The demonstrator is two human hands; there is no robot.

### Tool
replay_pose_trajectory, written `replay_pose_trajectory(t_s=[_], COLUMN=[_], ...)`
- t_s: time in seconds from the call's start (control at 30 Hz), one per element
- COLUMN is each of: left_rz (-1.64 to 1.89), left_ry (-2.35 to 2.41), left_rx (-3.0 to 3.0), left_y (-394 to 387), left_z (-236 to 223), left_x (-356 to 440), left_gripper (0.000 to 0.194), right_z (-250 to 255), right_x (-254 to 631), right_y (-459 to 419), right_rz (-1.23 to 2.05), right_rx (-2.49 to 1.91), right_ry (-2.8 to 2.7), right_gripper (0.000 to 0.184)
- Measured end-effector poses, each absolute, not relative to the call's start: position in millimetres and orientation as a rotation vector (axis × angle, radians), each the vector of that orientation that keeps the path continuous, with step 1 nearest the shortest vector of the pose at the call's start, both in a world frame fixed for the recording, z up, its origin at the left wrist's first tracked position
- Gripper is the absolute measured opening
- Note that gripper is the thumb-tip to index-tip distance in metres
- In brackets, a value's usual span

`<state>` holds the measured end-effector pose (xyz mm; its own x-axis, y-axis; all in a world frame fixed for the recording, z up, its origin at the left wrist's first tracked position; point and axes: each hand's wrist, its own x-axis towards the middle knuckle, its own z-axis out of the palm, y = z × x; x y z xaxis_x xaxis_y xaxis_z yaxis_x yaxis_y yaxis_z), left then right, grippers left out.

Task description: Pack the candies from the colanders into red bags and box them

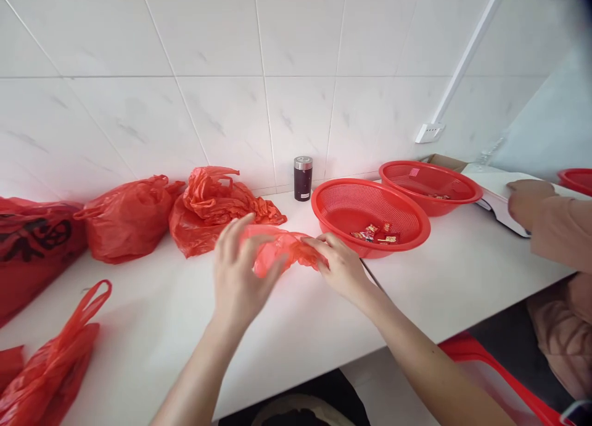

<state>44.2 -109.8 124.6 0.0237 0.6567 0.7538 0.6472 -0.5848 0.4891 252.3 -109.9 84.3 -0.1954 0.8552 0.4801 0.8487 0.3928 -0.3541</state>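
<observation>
A thin red plastic bag (282,248) is spread between my two hands above the white table. My right hand (341,264) pinches the bag's right edge between thumb and fingers. With its fingers apart and curved, my left hand (240,269) is at the bag's left side; I cannot tell whether it touches the plastic. Just beyond my right hand stands a red plastic basket (337,207) with several small wrapped packets (386,233) at its bottom. Behind my left hand a crumpled red bag (203,210) lies on the table.
Filled red bags (129,219) line the left side. A dark tumbler (303,179) stands by the wall, left of a second red basket (428,173). At the right, another person's hand (527,198) rests over a white device. A red chair (490,364) is below the table edge.
</observation>
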Motion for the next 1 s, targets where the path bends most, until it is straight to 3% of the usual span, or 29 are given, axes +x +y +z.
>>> replay_pose_trajectory(t_s=[0.07, 0.17, 0.27, 0.43, 0.67, 1.0], left_rz=[1.271, 0.734, 0.482, 0.503, 0.763, 0.909], left_ry=[1.619, 1.78, 1.735, 1.553, 1.372, 1.089], left_rx=[2.634, 2.727, 2.701, 2.725, 2.047, 1.562], left_y=[-103, -82, -68, -58, -51, -46], left_z=[116, 106, 101, 101, 128, 128], left_x=[55, 49, 32, 26, 32, 9], left_gripper=[0.028, 0.022, 0.021, 0.022, 0.015, 0.027], right_z=[85, 86, 86, 86, 89, 98], right_x=[248, 251, 261, 270, 277, 302], right_y=[-111, -113, -113, -114, -113, -99], right_rz=[0.023, 0.037, 0.035, 0.079, 0.045, 0.094], right_rx=[-1.396, -1.329, -1.349, -1.271, -1.24, -1.11], right_ry=[-2.097, -2.183, -2.19, -2.174, -2.16, -2.128], right_gripper=[0.049, 0.05, 0.051, 0.053, 0.045, 0.037])
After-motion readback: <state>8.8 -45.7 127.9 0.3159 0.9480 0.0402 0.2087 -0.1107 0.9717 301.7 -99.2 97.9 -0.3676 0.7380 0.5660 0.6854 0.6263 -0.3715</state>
